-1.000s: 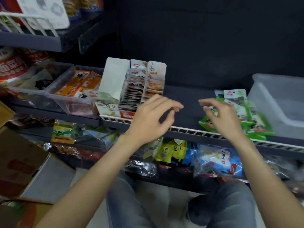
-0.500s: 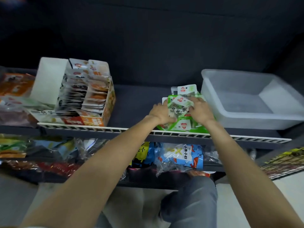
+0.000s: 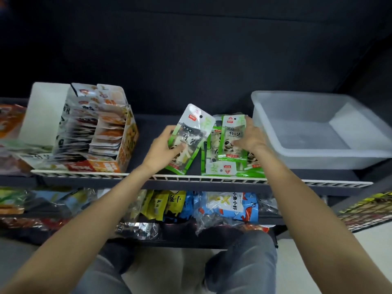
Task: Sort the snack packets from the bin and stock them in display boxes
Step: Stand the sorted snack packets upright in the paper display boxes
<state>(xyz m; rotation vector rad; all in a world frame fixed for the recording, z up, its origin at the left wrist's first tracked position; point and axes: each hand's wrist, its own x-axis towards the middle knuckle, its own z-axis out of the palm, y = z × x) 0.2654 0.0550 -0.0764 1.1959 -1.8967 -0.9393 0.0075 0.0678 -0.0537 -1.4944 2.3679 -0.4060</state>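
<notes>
My left hand (image 3: 163, 149) now pinches one green-and-white foil snack packet (image 3: 187, 141) lifted clear of the pile of matching green packets (image 3: 224, 164) on the dark shelf (image 3: 148, 128); half a second ago both hands lay flat on that pile. My right hand (image 3: 250, 139) grips a second green packet (image 3: 232, 139) atop it. So sorting has started, with the clear plastic bin (image 3: 318, 128) beside it and the orange cardboard display box (image 3: 127, 145) to the left.

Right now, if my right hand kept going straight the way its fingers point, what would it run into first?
Probably the green packet your right hand already grips atop the green pile, then, further left, the tilted packet in your left hand. Depth is unclear, so it might pass just behind that one.
</notes>
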